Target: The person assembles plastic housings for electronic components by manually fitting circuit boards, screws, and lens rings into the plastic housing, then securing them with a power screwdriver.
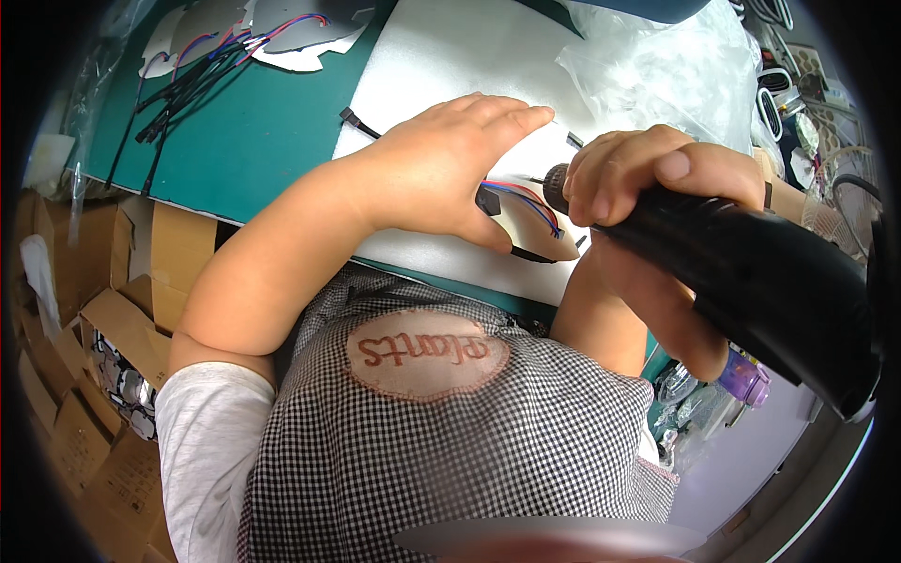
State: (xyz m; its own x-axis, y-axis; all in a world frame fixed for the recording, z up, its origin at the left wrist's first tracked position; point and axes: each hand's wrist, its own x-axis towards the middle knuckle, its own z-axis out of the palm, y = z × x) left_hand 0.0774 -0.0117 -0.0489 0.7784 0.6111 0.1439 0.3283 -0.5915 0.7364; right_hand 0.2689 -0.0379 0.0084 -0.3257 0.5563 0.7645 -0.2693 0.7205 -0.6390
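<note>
My right hand [648,178] is wrapped round a black electric screwdriver [741,263]. Its ribbed collar and thin bit point left, toward a pale curved panel [530,230] with dark edges. Red and blue wires [526,199] run across this panel. Over it lies my left hand [450,169], thumb at the near edge and fingers stretched toward the far side, gripping it across its width. The hand hides much of the panel, and where the bit meets it is hard to make out. From beneath the left wrist comes a black cable with a connector [351,118].
A white foam sheet [441,56] covers part of the green table [235,141]. At the far left, grey-and-white panels [310,33] lie with a bundle of black cables [192,84]. Clear plastic bags [666,75] are heaped far right. Cardboard boxes [122,319] stand below left.
</note>
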